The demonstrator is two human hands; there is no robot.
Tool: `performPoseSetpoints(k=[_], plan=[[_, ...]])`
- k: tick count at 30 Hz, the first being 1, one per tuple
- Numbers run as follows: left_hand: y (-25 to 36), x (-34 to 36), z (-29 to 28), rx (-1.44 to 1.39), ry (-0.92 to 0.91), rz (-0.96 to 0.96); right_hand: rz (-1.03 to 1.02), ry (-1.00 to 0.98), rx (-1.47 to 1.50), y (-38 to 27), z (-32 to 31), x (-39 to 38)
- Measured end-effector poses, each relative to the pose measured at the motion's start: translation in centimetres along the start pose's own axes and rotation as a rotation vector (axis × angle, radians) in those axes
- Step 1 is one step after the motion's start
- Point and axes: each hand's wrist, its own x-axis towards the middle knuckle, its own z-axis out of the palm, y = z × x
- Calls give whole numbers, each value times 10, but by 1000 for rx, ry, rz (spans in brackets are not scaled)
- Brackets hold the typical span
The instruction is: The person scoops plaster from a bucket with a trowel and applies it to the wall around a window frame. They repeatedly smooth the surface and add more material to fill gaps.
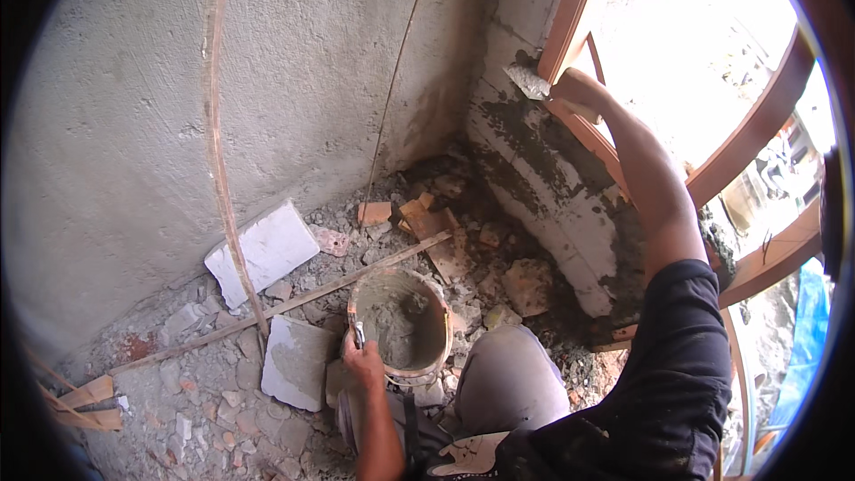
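Daylight enters by the window opening [690, 53], upper right; blown to white there, outdoor detail washed out. Plaster wall [294, 62], upper left: soft, even grey. Deep shadow toward upper centre, also over rubble [525, 289] right of centre. Bucket [439, 325], lower centre, shaded inside at right. Black fisheye vignette rings the frame; curved bars [759, 132] at right. Middle reasonably crisp, margins softer.

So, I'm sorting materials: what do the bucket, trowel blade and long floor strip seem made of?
Bucket: perhaps plastic, dull, with an orange-tinged, grey-smeared rim.
Trowel blade: likely metal, thin and flat; grey smears mask its finish.
Long floor strip: apparently bare wood, brownish and dull.
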Motion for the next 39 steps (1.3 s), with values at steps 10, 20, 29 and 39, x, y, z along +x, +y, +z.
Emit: performPoseSetpoints(k=[10, 20, 29, 39], plan=[[-10, 6, 6, 19, -5, 34, -361, 242, 486, -115, 78, -135], [13, -24, 11, 76, -134, 30, -585, -541, 58, -261, 283, -289], [36, -39, 14, 44, -86, 81, -573, -597, 162, -306, 364, -324], [4, -34, 22, 66, -26, 158, -880, -583, 704, -258, 430, -320]])
